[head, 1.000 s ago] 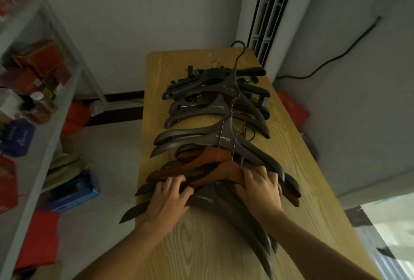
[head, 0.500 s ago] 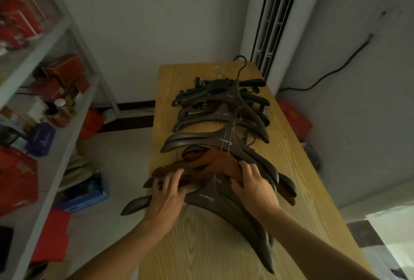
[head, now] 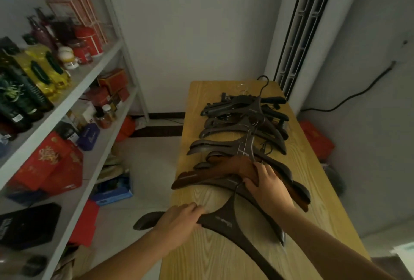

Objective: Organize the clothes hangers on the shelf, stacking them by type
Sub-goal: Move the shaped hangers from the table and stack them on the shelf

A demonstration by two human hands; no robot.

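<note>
White walls closed in a narrow storeroom, and a long light-wood table (head: 302, 190) ran away from the camera toward the far wall.

On its near end, the left hand (head: 179, 221) had its fingers curled over the top of one arm of a dark brown hanger (head: 226, 220), gripping it; the thumb was hidden beneath. That arm's tip stuck out past the table's left edge, while the other arm swept back under the right forearm. Its thin hook ran up toward the right hand (head: 266, 186). That hand lay on a reddish-brown wooden hanger (head: 212, 170), fingers (head: 263, 167) slightly spread and bent over its middle; whether they closed round it or only pressed down could not be told.

Under and around the reddish-brown one lay more dark hangers, overlapping. Beyond them a pair of dark hangers (head: 226, 144) lay crosswise, then a looser heap of black hangers (head: 244, 109) with clips, a black hook (head: 264, 81) poking up at the far end.

Left of the table stood a grey shelving unit (head: 94, 65) crowded with red gift boxes (head: 48, 163), yellow oil bottles (head: 38, 69) and jars. A tall white air conditioner (head: 307, 24) filled the far right corner, and a black cable (head: 349, 98) trailed down the right wall.
</note>
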